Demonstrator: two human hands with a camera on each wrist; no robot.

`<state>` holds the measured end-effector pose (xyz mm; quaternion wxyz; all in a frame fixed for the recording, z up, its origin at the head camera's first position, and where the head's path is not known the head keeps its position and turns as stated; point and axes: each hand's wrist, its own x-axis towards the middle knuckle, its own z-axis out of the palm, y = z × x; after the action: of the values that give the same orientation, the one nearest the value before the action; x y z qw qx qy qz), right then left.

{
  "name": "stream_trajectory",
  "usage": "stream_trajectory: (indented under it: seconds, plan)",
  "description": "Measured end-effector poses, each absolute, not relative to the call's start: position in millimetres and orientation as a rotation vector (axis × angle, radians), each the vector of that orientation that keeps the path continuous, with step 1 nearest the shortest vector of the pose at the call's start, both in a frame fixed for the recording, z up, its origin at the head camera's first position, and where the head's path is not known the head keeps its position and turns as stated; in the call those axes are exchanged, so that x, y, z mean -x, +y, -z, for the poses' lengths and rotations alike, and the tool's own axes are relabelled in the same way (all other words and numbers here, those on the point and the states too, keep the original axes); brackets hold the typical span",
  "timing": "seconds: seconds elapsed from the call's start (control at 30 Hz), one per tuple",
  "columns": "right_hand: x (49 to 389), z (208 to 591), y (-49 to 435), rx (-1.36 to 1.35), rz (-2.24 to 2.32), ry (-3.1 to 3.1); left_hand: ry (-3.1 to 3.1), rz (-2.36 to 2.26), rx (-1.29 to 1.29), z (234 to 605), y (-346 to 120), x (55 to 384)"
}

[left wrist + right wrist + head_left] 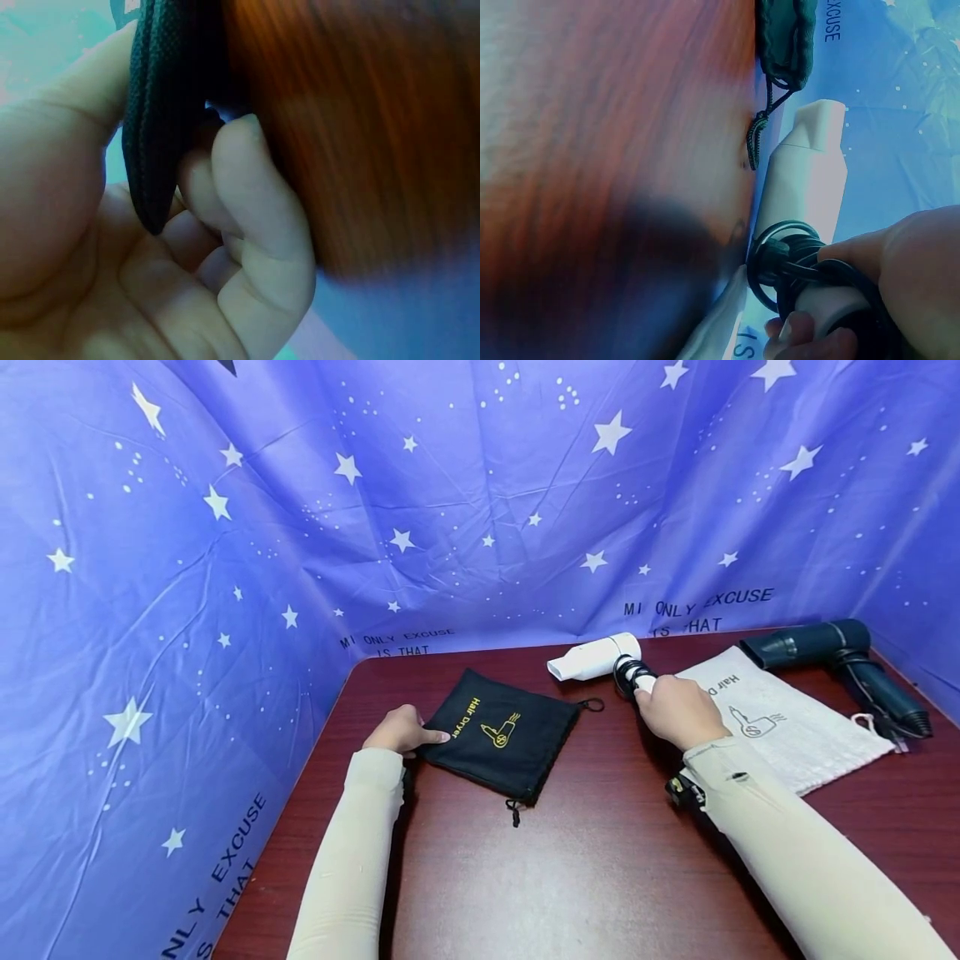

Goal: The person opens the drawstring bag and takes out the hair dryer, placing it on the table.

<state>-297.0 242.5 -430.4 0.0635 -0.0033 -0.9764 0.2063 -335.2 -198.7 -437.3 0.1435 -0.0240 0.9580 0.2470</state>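
A black drawstring bag [528, 706] printed "Hair Dryer" in yellow is at the middle of the table. My left hand [399, 731] pinches its left edge, thumb on top and curled fingers below; the left wrist view shows the dark fabric [154, 127] between them. My right hand [681, 712] grips the handle of a white hair dryer [596, 657], whose nozzle points left. Black cord [787, 259] is coiled around that handle, close to the thumb in the right wrist view. Part of the handle is hidden by my fingers.
A white drawstring bag [806, 735] lies right of my right hand, partly behind the wrist. Beyond it, a dark green hair dryer [817, 643] with a wrapped cord rests near the table's far right corner. A starry blue curtain [487, 510] hangs along the back and sides.
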Motion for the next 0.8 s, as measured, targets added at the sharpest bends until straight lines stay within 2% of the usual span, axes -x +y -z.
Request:
stream_trajectory:
  seconds: [0.8]
  plan:
    - [322,431,232,0.113,-0.656,-2.993,2.743,-0.704,0.091,438,-199,338]
